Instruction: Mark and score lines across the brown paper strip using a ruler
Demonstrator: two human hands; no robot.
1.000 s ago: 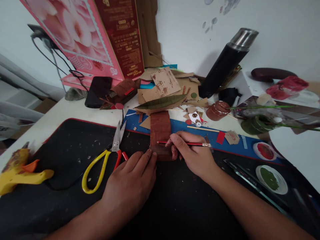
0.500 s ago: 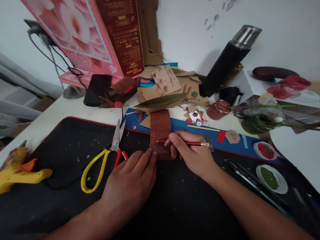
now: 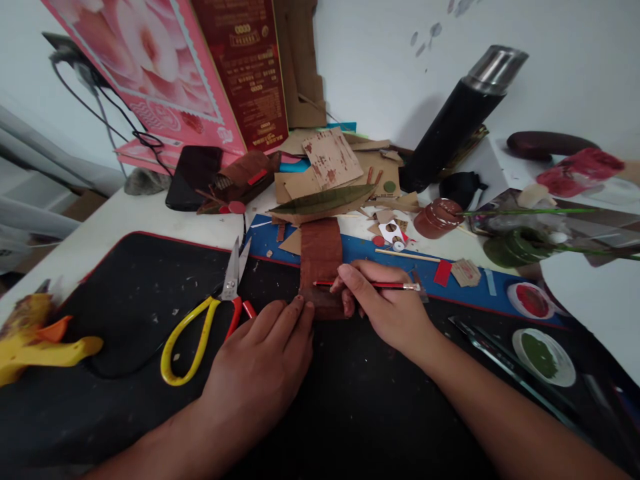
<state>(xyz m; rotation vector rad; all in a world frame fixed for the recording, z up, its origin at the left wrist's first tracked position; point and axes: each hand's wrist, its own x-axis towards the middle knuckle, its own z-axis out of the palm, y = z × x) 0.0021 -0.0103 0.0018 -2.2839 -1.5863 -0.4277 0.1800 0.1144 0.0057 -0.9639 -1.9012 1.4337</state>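
Observation:
My right hand [image 3: 385, 300] is closed around a red pencil [image 3: 395, 287] with a metal-banded end. The pencil's tip touches a brown painted strip, apparently cardboard [image 3: 321, 250], that lies lengthwise away from me on the black mat. On the strip's near left edge rest the fingertips of my left hand [image 3: 265, 360], its fingers stretched out close together and pressing down. Scissors [image 3: 230, 287] with yellow and red handles lie spread just left of that hand, one handle partly covered by it. My right fingers hide part of the strip's right side.
A yellow glue gun [image 3: 45, 340] lies far left. Cardboard scraps [image 3: 333, 160], a long green leaf-shaped piece [image 3: 325, 203] and a brown paint jar [image 3: 438, 218] crowd the back. A black thermos [image 3: 455, 127] stands behind. Paint lids [image 3: 543, 357] and a cutter [image 3: 505, 360] lie right.
Both hands, the pencil and the strip keep nearly the same places. The view has shifted very slightly.

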